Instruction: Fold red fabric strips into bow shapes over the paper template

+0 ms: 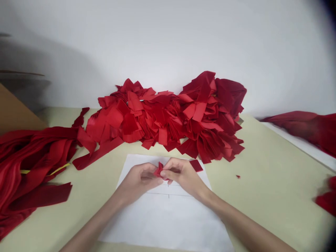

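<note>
- Over the lined white paper [162, 220], left hand [143, 177] and right hand [182, 175] pinch a folded red ribbon piece [158, 170].
- Even fingertip pressure should keep its folds aligned.

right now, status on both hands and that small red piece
Right hand pinching small red piece, left hand against it. Piece over white sheet. Flat red strip close beyond right hand, red pile farther back.

No legible text, labels, numbers, signs
</note>
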The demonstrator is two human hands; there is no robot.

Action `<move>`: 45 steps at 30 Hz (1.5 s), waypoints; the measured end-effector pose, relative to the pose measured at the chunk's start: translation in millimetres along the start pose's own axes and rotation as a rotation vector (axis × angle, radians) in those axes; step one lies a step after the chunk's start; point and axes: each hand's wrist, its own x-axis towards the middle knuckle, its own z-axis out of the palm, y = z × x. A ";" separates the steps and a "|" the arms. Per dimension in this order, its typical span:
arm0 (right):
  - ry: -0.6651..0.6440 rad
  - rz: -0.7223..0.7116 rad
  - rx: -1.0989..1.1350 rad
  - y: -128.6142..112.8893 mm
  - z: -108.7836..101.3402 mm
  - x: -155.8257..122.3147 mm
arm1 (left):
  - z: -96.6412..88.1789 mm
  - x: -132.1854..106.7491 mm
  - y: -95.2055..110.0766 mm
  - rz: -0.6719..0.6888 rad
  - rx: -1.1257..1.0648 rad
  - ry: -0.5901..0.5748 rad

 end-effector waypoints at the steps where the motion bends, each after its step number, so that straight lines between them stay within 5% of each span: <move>1: -0.015 0.011 0.012 2.8 3.2 1.5 | 4.3 0.4 -2.3 0.002 -0.001 0.031; 7: 0.051 0.013 0.112 -8.2 -9.9 -3.2 | -11.3 -0.2 2.1 -0.056 0.051 0.222; 12: 0.419 -0.061 0.245 -14.7 -66.1 -32.5 | -60.4 -5.8 12.8 -0.097 0.101 0.532; 16: 0.648 -0.006 0.244 5.8 -105.9 -59.5 | -87.5 -9.1 4.0 -0.193 0.409 0.475; 24: 0.656 0.193 -0.018 50.0 -134.3 -84.0 | -115.5 -19.5 -6.0 -0.210 0.709 0.465; 28: 0.717 0.236 -0.449 54.8 -141.5 -86.1 | -102.0 -23.0 3.5 -0.158 0.765 0.413; 32: 0.960 0.111 -0.877 41.9 -126.4 -80.2 | -53.6 -16.3 10.5 -0.017 0.689 0.347; 34: 0.827 0.041 -0.744 31.6 -104.9 -72.4 | -25.9 -11.8 8.8 0.045 0.669 0.354; 37: 0.280 0.108 -0.396 21.5 -59.5 -55.9 | 7.5 -7.4 -2.6 0.150 0.692 0.331; 39: 0.026 0.170 -0.171 20.1 -29.1 -45.2 | 21.8 -6.7 -14.2 0.294 0.792 0.358; 42: -0.104 0.220 0.075 19.9 0.6 -34.7 | 33.3 -7.9 -30.3 0.527 0.895 0.414; 45: -0.065 0.220 0.206 16.7 6.7 -30.6 | 35.9 -9.8 -34.9 0.680 0.895 0.385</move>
